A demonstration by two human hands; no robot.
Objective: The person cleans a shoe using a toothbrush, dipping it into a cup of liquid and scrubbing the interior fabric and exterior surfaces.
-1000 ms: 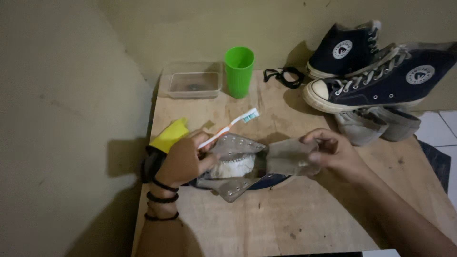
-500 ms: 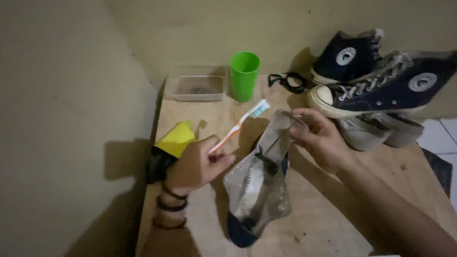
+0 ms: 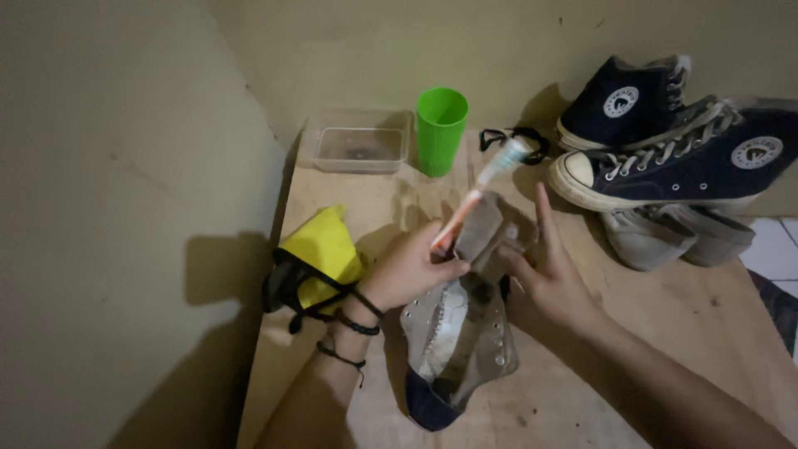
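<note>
Wooden table (image 3: 665, 333): left hand (image 3: 411, 270) grips toothbrush (image 3: 478, 195), pointing one o'clock; right hand (image 3: 544, 274), fingers spread, seemingly steadies the shoe (image 3: 457, 341).

L hand (image 3: 411, 270): forearm enters from 6 o'clock, slants up toward 1 o'clock, wrist w/ dark bands. Fingers curled tight, thumb pressed across, closed in a pinch grip. R hand (image 3: 544, 278): forearm comes in from 4 o'clock, pointing toward 11. Palm partly open, index finger extended straight toward 12, other fingers bent loosely, thumb toward L hand. Hands just beside each other.
</note>
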